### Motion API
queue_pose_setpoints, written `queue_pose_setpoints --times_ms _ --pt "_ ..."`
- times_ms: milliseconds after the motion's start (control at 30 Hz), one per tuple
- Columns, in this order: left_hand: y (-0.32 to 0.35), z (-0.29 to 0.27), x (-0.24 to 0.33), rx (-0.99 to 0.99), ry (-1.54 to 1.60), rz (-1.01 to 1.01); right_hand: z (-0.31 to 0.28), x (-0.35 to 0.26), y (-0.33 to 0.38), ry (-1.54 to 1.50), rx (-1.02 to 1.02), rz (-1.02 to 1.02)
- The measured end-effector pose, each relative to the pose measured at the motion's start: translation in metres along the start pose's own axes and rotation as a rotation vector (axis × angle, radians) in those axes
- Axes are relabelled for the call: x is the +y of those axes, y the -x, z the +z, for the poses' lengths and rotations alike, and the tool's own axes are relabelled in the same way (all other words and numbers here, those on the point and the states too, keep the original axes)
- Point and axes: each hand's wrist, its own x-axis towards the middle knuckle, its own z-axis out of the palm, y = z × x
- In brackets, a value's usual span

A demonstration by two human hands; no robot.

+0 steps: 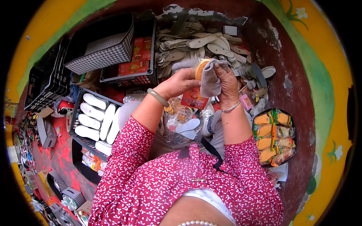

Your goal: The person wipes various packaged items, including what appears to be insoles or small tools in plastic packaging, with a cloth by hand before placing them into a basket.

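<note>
My left hand [181, 82] is closed at the lower edge of a curved orange-yellow piece [201, 68], which is partly covered. Draped against that piece is a soft grey knitted cloth [211, 81]; my right hand [227, 86] pinches its upper edge between thumb and fingers. More grey fabric [184, 64] shows behind my left hand. Just below the hands hangs a red printed card [194, 98]; what holds it is hidden. Clear plastic bags and two pale blue insoles [187, 126] lie below, between my legs.
A big heap of white insoles [201, 41] lies ahead against the wall. On the left stand a black crate of white insoles [90, 141], a checkered basket [102, 54] and a crate with red boxes [141, 51]. A tray of packed orange insoles [266, 130] sits at the right.
</note>
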Motion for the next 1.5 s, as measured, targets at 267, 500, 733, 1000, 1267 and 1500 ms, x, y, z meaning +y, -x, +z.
queue_pose_setpoints --times_ms 267,500,733,1000,1267,1500 --pt "0.0 0.005 0.002 0.083 0.081 -0.079 -0.011 0.011 -0.007 -0.041 0.158 -0.03" --pt "-0.003 0.023 0.001 0.159 0.234 -0.076 -0.02 0.022 -0.019 0.041 0.34 -0.155" --pt "0.0 0.024 0.017 0.175 0.174 -0.139 -0.032 0.021 -0.021 0.023 0.433 -0.12" --pt "0.011 0.004 0.025 0.125 0.075 -0.249 -0.058 -0.05 -0.018 0.1 0.077 -0.128" --pt "0.01 0.005 0.021 0.159 -0.22 -0.166 -0.026 -0.036 -0.006 0.498 -0.282 0.099" --pt "0.002 0.002 0.0 0.155 -0.309 -0.046 -0.024 -0.036 -0.006 0.626 -0.383 0.192"
